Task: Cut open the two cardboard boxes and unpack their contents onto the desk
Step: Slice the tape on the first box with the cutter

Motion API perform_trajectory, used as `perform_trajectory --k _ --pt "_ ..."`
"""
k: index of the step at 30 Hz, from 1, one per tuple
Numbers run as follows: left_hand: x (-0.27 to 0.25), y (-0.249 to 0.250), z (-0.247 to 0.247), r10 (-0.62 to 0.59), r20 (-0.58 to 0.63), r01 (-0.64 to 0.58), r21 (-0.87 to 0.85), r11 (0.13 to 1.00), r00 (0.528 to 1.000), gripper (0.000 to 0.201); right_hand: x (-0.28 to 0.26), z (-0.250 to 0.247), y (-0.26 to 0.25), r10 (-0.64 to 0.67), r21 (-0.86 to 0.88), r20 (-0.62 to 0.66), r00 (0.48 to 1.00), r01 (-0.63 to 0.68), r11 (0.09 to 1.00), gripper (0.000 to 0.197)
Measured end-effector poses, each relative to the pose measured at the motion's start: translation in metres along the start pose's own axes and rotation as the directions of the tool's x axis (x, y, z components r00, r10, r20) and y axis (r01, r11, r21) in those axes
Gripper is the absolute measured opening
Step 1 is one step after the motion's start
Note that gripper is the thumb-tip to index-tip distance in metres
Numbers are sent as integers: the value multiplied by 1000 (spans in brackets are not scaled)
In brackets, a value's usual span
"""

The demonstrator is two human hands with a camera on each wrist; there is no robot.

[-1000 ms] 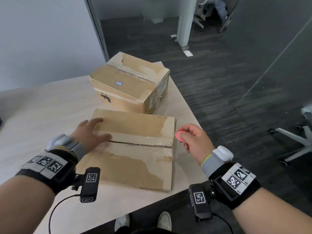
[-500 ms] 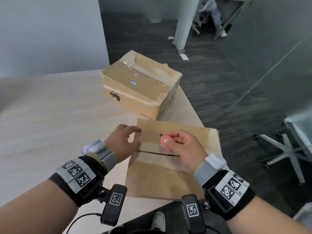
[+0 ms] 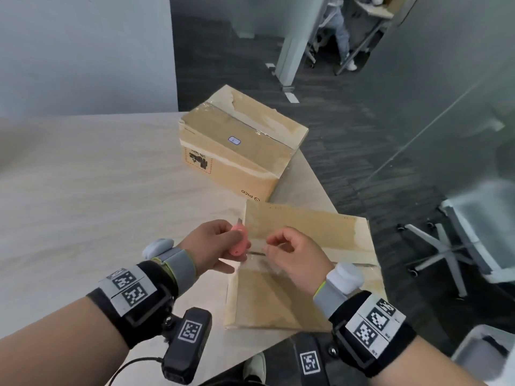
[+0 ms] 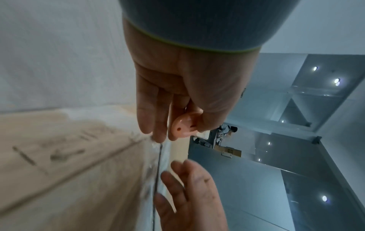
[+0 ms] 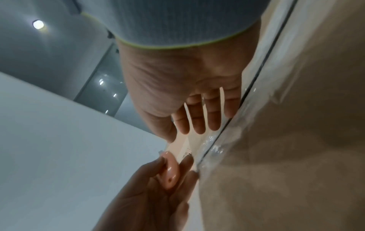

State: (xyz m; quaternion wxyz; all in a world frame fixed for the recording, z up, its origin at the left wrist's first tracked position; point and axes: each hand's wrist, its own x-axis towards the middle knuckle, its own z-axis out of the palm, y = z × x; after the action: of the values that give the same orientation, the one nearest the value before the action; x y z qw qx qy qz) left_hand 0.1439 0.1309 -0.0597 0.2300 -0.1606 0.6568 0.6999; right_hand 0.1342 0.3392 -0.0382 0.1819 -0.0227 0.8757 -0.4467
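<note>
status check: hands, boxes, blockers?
Left hand grips pink cutter; right hand empty, loosely curled. Flat box and tall box still taped. No blockers.

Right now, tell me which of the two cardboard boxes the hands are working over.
The flat box at the desk's near edge: both hands hover above its taped seam, the left hand holding the pink cutter. The taller box sits farther back, untouched.

The flat cardboard box [image 3: 303, 277] lies at the bench's [image 3: 83, 196] near right corner, against the right edge; the taller cardboard box [image 3: 239, 146] stands behind it, farther along that right edge, the two just beside each other; both hands, left [image 3: 206, 250] and right [image 3: 295, 259], hang over the flat box's left part, the left one holding a small cutter [image 3: 239, 242]; an office chair [image 3: 457, 246] stands on the floor right of the bench.
</note>
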Motion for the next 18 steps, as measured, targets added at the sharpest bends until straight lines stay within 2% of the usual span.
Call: perform_trajectory --k 3,7,10,12,15,18 --pt "1 -6 -19 -2 -33 4 49 999 999 22 -3 -2 1 -18 -262 78 997 38 964 8" --pt "2 -14 -32 -57 -55 62 94 994 997 17 -1 0 -6 -8 -349 132 991 54 936 16" --pt "3 -15 -35 -127 -55 129 24 991 990 10 1 6 -7 -16 -511 202 979 120 851 32" --pt "2 -13 -36 -190 -17 189 -39 981 982 18 1 13 -9 25 -583 215 976 108 805 44" --pt "2 -11 -36 -269 -32 265 -92 960 963 26 -2 20 -13 76 -657 197 978 74 750 64" --pt "4 -13 -38 -235 -8 231 -159 960 972 11 2 24 -16 117 -698 173 978 38 715 70"
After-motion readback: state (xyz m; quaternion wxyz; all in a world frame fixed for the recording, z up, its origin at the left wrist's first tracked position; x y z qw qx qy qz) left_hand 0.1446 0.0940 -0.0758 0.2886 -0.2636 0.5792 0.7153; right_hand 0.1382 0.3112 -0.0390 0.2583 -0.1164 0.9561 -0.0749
